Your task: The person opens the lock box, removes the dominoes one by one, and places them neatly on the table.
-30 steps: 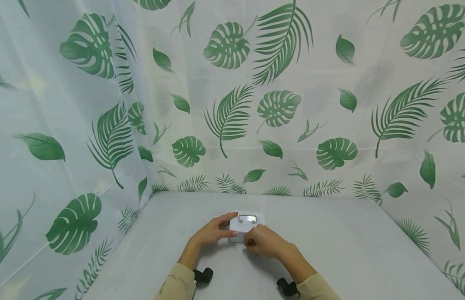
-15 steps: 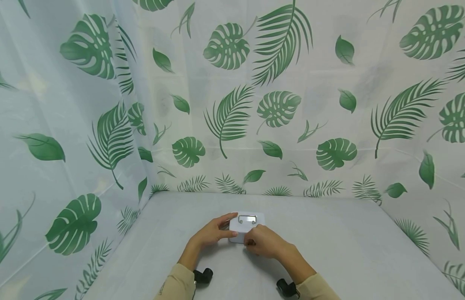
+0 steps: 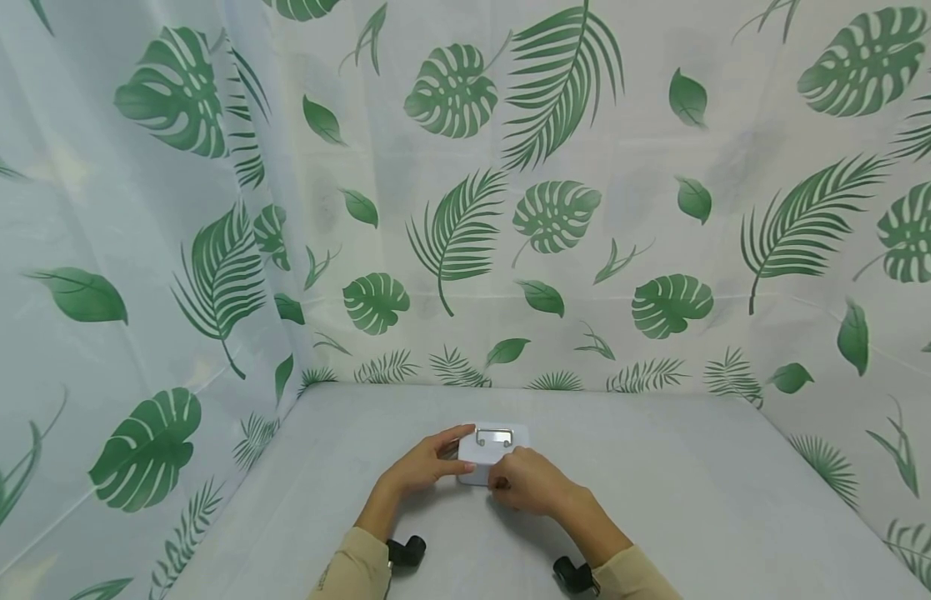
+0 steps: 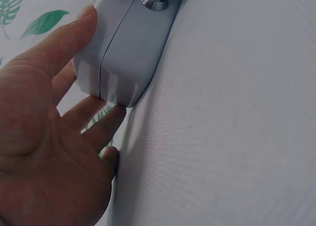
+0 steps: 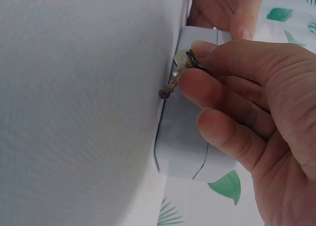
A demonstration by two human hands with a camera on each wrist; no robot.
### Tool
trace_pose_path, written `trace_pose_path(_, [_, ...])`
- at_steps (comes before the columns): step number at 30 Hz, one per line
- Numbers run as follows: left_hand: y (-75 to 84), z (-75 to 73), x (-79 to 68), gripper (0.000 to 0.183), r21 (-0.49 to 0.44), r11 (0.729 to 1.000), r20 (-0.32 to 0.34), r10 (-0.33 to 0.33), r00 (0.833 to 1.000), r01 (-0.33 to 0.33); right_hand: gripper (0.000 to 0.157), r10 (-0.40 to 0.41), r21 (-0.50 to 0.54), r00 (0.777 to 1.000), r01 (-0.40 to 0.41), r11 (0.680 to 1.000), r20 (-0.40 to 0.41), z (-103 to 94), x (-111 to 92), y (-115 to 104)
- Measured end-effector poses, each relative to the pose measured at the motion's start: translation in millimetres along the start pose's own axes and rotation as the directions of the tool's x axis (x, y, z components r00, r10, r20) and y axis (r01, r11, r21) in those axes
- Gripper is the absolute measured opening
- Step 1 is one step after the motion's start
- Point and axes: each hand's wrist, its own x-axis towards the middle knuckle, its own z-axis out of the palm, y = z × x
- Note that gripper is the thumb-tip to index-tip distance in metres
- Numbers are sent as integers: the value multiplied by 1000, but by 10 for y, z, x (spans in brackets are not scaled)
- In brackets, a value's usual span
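Pinching a small key between thumb and curled fingers, the right hand works at the near face of a white box. That box sits on the pale table, in the lower middle of the head view, its metal handle uppermost. Across the box's left end, the left hand holds on, thumb in front and fingers spread around the corner.

From where I stand, the lid is down, with only a thin seam between it and the base. The round lock shows at the top of the left wrist view, and the key appears to be at it or in it; I cannot tell how deep it goes or whether it is turned. So I judge the key is brought to the lock, while letting go of it is not yet done.
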Motion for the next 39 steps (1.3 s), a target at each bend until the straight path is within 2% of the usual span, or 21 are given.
trace_pose_path(9, [3,-3,-5,73,0,1000,2,-2,1000,2,4,-2,-47,1000,1,999,-17,14,-1,24])
trace_pose_path(17, [18,-13,-2,72,2,1000,1,-9,1000,9,2,-1,-57,1000,1,998,0,-13,11,19])
trace_pose_path(25, [14,-10,-8,71,1,1000,5,-20,1000,20,5,50,-27,998,-50,998,26,-21,-9,2])
trace_pose_path(39, [14,4,-5,71,-4,1000,-5,-19,1000,19,16,70,-27,997,-69,997,37,-6,-33,12])
